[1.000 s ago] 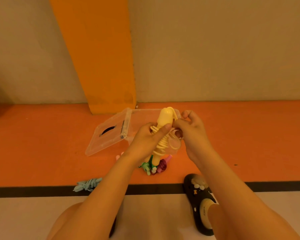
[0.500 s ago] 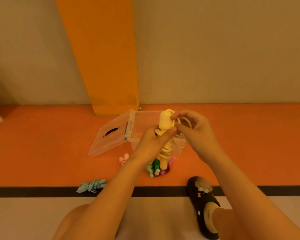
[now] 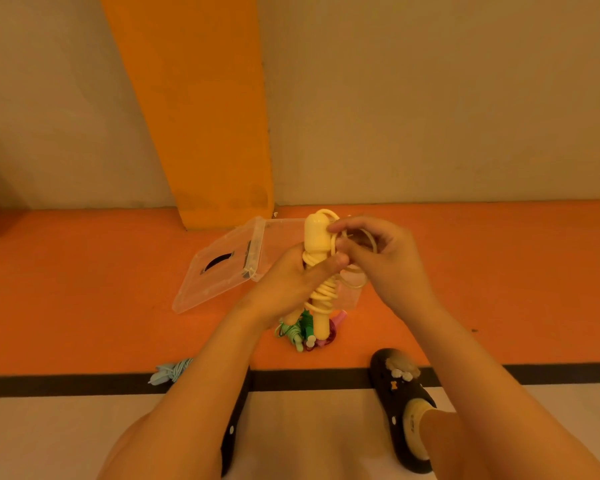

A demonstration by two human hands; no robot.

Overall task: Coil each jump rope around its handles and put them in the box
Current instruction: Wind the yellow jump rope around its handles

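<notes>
Yellow rope (image 3: 321,289) is held upright in the air in front of the clear box (image 3: 347,296), whose lid (image 3: 219,268) lies open to the left. Our left hand (image 3: 291,285) is wrapped round the paired handles with the thumb pressed on the coils, and our right hand (image 3: 385,261) pinches a loose loop of cord beside the handle top. We judge it light, with rigid handles and a smooth, springy cord likely to unwind, so grip the handles over the last turn; no brand is readable, and a mark near the shoe (image 3: 395,393) is too small.
</notes>
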